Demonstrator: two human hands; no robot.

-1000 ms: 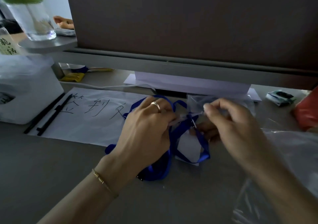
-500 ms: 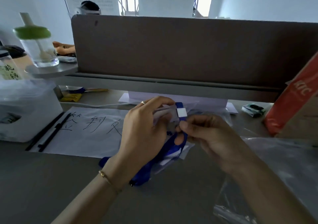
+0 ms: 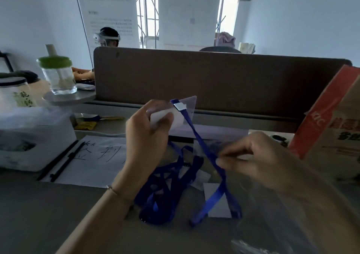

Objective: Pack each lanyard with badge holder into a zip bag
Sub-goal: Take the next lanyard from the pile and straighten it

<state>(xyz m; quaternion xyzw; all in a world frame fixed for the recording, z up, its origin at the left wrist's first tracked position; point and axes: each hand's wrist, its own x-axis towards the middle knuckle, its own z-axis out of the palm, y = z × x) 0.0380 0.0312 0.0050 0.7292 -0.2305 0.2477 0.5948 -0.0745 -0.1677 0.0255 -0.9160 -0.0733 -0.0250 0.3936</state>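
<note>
My left hand [image 3: 146,136] holds a clear badge holder [image 3: 175,115] with a white card raised above the desk, fingers curled round it. A blue lanyard [image 3: 196,134] runs from the holder's clip down to the right, where my right hand [image 3: 253,156] pinches the strap. The strap's loop [image 3: 216,201] hangs down to the desk. More blue lanyards [image 3: 165,191] with badge holders lie in a heap below my left hand. Clear zip bags [image 3: 272,224] lie on the desk at the lower right, partly under my right arm.
A white sheet with handwriting [image 3: 93,156] and two black pens [image 3: 62,160] lie left. A white box [image 3: 29,136] and a green-lidded glass jar [image 3: 58,76] stand far left. An orange carton [image 3: 327,121] stands right. A brown partition [image 3: 214,78] backs the desk; a person sits beyond.
My left hand has lifted the badge holder higher, and my right hand has slid down the strap to the right, drawing the lanyard out of the heap. The view has tilted upward.
</note>
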